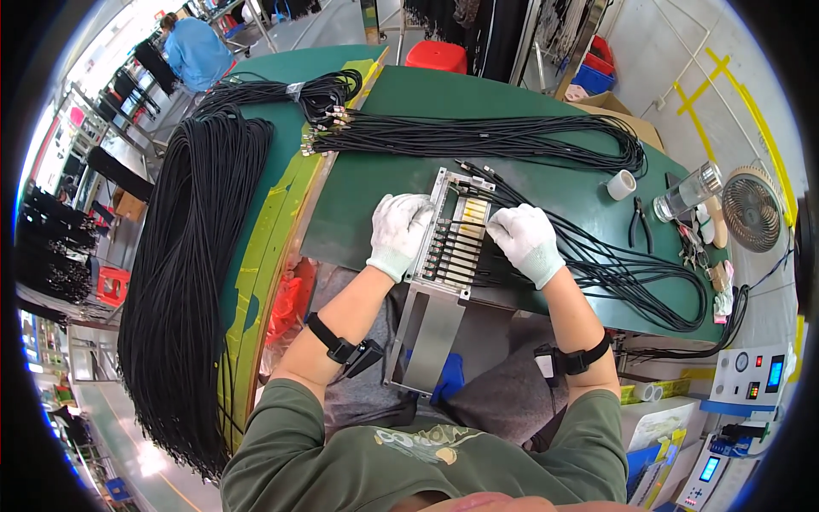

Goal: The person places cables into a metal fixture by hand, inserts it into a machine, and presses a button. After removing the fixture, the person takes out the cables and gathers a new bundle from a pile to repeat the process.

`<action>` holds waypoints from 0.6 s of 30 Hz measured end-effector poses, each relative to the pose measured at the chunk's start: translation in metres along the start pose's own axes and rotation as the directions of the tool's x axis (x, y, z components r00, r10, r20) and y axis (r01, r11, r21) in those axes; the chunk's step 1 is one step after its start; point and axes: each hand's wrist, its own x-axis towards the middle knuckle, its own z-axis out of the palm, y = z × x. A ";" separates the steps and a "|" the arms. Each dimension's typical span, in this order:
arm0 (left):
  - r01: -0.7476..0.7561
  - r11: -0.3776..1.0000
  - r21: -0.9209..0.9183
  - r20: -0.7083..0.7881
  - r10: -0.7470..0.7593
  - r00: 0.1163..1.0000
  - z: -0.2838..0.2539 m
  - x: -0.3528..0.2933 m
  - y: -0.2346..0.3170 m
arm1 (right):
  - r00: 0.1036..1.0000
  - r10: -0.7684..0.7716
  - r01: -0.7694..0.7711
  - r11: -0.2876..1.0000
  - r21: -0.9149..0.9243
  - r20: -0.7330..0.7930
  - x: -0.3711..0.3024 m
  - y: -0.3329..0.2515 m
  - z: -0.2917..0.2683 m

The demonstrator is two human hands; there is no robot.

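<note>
Cables (pixel 465 249) in metal jig (pixel 444 282) — gloved hands.

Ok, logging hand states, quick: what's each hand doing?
Left hand: resting on the metal fixture, grip unclear.
Right hand: on the black cables, grip unclear.

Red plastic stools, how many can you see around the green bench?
2. One red stool stands beyond the far edge of the green bench. Another red stool sits on the floor at far left. More may be hidden behind hanging cables.

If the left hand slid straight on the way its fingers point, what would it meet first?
Probably the metal cable fixture: the left hand points right and already rests at its edge, with the black cables clamped just beyond.
</note>
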 end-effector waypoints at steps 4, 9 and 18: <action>0.019 1.000 0.005 0.012 -0.019 1.000 0.000 0.000 0.004 | 0.999 0.004 -0.004 1.000 0.021 0.038 0.000 -0.003 0.002; -0.145 0.988 0.046 0.167 0.135 0.977 -0.001 0.002 0.022 | 0.997 0.018 -0.018 1.000 0.010 0.077 0.001 -0.008 0.004; -0.230 0.943 0.239 0.351 0.137 0.926 0.002 0.002 0.033 | 0.973 0.136 -0.184 0.944 -0.274 -0.185 0.015 0.016 0.012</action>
